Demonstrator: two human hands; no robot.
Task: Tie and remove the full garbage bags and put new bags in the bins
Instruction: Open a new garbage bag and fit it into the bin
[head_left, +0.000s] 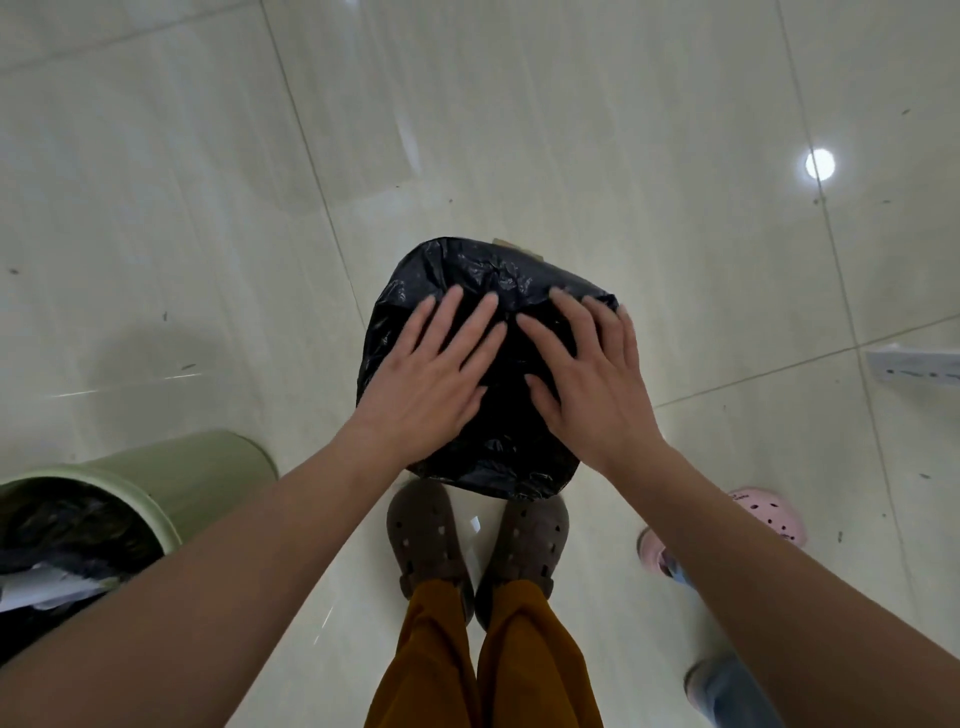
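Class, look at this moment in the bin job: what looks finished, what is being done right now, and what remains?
Done: a black bag already drapes over one bin. In hand: the left hand and right hand lie flat on it with straight fingers. Left: the green bin still holds a full, untied bag with paper.
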